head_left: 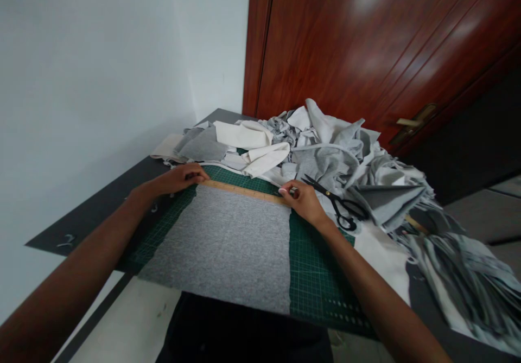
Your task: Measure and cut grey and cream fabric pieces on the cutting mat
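Note:
A grey knit fabric piece (236, 238) lies flat on the green cutting mat (321, 276), its near edge reaching the front of the table. Along its far edge rests a thin tan wooden ruler (244, 191). My left hand (189, 176) has its fingers closed at the ruler's left end. At the other end my right hand (302, 199) pinches the ruler, thumb and fingertips together. Black-handled scissors (332, 196) lie just beyond my right hand, blades pointing up and left.
Grey and white fabric scraps (325, 159) are heaped along the back and right of the dark table (122, 197). A striped or folded cloth bundle (468, 281) sits at the right. Behind stand a white wall (101, 53) and a reddish wooden door (337, 43).

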Motion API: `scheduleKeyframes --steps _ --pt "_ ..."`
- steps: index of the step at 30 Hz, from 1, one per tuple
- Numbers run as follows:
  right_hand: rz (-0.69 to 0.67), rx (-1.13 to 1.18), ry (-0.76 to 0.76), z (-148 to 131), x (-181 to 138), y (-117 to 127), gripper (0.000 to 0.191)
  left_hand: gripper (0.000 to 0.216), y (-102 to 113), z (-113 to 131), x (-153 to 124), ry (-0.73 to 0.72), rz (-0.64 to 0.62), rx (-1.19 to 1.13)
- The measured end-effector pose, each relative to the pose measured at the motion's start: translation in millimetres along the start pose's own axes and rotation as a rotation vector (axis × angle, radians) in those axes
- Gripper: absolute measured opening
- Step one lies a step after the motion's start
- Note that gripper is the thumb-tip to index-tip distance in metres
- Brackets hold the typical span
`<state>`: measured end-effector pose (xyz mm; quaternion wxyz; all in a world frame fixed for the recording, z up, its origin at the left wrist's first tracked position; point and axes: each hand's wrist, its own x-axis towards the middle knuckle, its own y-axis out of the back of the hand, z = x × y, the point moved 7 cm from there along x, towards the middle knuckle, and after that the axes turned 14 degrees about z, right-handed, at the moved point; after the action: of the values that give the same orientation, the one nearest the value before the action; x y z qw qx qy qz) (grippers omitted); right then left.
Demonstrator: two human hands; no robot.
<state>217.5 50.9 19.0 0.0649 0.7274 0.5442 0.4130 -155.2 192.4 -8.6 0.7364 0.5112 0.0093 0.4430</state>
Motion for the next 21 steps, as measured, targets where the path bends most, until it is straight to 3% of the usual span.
scheduleKeyframes --steps 3,7,12,16,19,21 --pt "0.056 0.003 -0.05 19.2 14.6 7.4 0.022 0.045 -3.4 7.6 0.3 -0.037 0.018 0.045" --pt "0.095 0.003 -0.093 40.9 32.6 -1.0 0.021 0.044 -8.2 19.7 3.3 -0.076 0.015 0.087" --pt "0.207 -0.02 -0.095 41.0 31.3 3.4 0.022 0.044 -11.9 23.1 6.3 -0.059 0.057 0.125" --pt "0.193 -0.025 -0.008 16.5 -0.9 24.1 0.019 0.044 -12.2 24.9 6.6 -0.054 0.112 0.159" --pt "0.024 0.064 0.072 -1.1 -43.5 32.0 0.016 0.043 -11.8 28.7 6.1 -0.053 0.113 0.19" --pt "-0.029 0.202 -0.059 3.8 -73.2 40.4 0.018 0.042 -11.7 30.8 5.8 -0.052 0.104 0.21"
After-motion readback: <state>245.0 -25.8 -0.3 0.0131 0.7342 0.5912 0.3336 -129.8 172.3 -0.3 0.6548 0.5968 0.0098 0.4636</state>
